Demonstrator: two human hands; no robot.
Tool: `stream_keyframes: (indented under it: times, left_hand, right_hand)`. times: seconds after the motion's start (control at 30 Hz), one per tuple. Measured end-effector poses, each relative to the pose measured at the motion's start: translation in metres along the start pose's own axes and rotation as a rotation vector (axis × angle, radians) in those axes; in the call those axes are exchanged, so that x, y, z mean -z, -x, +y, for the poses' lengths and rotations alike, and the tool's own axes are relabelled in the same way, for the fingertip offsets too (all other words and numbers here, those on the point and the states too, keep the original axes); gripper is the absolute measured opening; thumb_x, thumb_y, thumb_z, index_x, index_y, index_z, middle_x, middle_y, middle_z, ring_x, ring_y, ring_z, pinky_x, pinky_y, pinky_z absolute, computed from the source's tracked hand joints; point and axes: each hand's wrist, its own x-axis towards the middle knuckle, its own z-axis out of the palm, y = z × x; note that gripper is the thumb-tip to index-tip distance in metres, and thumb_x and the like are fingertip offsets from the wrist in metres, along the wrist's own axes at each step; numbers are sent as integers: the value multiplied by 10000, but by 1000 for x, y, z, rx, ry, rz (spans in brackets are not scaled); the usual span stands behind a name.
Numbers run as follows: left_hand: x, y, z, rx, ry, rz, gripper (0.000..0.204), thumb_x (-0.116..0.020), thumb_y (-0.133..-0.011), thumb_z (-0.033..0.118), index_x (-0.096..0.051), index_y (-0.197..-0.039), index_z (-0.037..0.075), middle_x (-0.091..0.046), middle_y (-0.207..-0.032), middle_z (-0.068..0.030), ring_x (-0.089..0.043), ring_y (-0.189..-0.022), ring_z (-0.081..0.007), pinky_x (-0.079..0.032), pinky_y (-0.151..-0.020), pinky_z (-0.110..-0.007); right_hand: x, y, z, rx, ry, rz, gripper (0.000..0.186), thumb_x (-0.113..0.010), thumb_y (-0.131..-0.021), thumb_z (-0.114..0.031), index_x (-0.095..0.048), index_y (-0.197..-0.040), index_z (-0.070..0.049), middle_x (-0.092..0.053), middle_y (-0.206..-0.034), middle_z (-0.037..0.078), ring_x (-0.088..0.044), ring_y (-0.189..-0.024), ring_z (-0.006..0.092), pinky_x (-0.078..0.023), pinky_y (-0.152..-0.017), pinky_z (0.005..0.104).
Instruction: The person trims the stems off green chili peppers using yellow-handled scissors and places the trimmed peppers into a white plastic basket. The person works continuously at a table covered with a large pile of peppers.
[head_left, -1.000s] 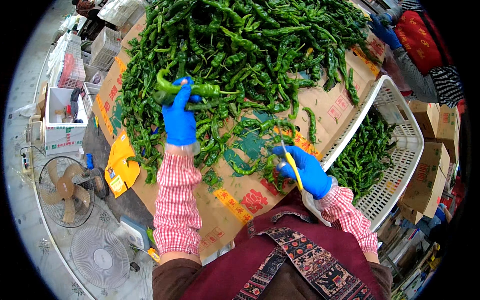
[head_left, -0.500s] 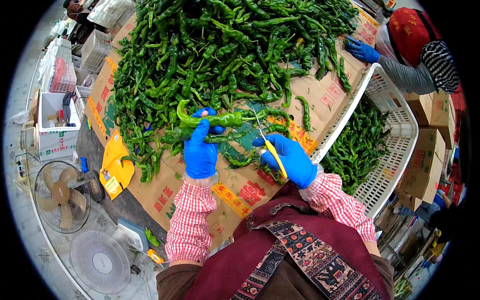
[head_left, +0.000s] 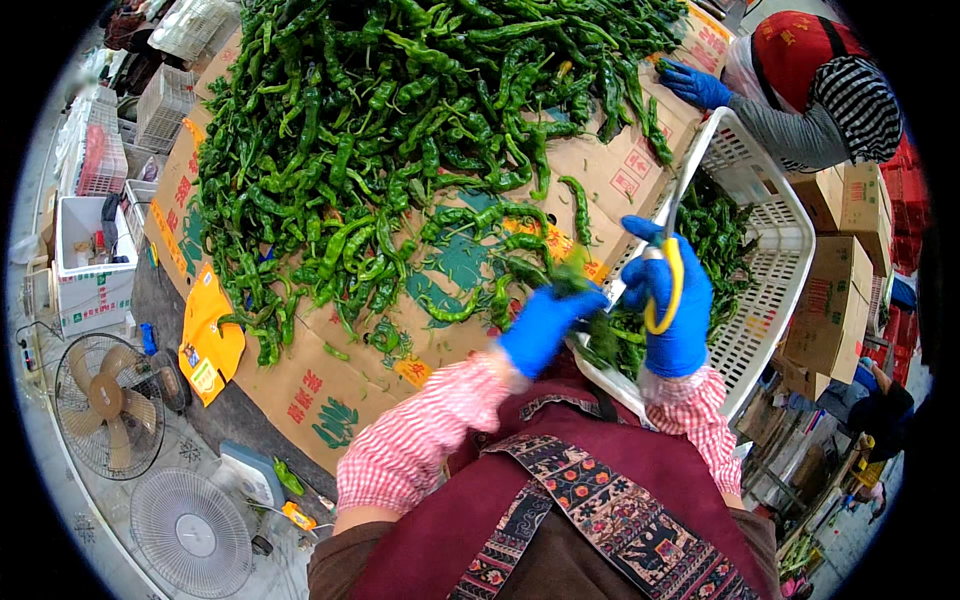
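My left hand [head_left: 545, 325], in a blue glove, is at the near-left rim of a white plastic crate [head_left: 790, 215]. Motion smears its fingers, and blurred green peppers [head_left: 570, 275] show in its grip. Over the crate, my right hand [head_left: 680, 320], also gloved in blue, holds yellow-handled scissors [head_left: 672, 275] with the blades pointing up and away. Green peppers [head_left: 725, 225] partly fill the crate beneath. A large heap of long, twisted green peppers [head_left: 380, 130] covers the far part of the cardboard-topped table [head_left: 290, 400], with several loose ones nearer me.
Across the table to the right, a co-worker's blue-gloved hand [head_left: 695, 83] rests near the heap. Cardboard boxes [head_left: 830, 300] stand beyond the crate. On the left are a yellow bag [head_left: 210, 335], two fans [head_left: 190, 530] and a white box [head_left: 95, 285].
My left hand has swung right and nearer me, from the heap's edge to the crate, with peppers. My right hand has moved right with the scissors, whose blades now point up. The view has shifted slightly.
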Motion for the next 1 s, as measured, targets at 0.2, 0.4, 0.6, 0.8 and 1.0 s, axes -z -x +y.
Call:
stream_keyframes:
  times: [0.2, 0.4, 0.6, 0.8, 1.0]
  left_hand:
    - [-62, -69, -125, -316, -430, -202, 521, -730, -822, 199, -564, -1288, 35, -647, -1113, -94, -610, -1021, -211, -475, -915, -332]
    - [-2, -75, 13, -805, -1576, 204, 165, -649, -832, 148, -649, -977, 69, -640, -891, -172, -632, -833, -363, -514, -716, -449]
    - [117, -103, 47, -720, -2091, 465, 148, -634, -807, 92, -621, -954, 78, -606, -886, -151, -629, -804, -333, -512, -690, -441]
    - [89, -55, 79, -584, -1533, 651, 182, -689, -844, 145, -637, -986, 43, -655, -905, -121, -664, -806, -252, -538, -713, -380]
    - [94, -13, 85, -446, -420, 578, 201, -705, -888, 196, -632, -1019, 63, -670, -918, -68, -650, -745, -182, -543, -634, -318]
  right_hand:
    - [18, 6, -4, -12, 68, 89, 310, -561, -969, -147, -607, -1246, -15, -621, -788, 29, -569, -666, 80, -453, -569, 211]
    - [51, 8, 19, -76, 9, 159, 287, -572, -968, -136, -620, -1225, -19, -616, -803, 29, -570, -677, 82, -456, -575, 213]
    - [63, 0, 42, -151, 30, 82, 288, -598, -962, -162, -629, -1217, -33, -630, -821, 35, -567, -685, 86, -461, -582, 220]
    - [56, 5, 69, -241, -5, -190, 400, -667, -924, -180, -562, -1276, -23, -655, -1004, 80, -632, -844, 121, -523, -717, 263]
    - [26, 10, 93, -247, 576, -481, 586, -698, -904, -338, -480, -1365, -50, -671, -1125, 129, -658, -1034, 232, -505, -905, 344]
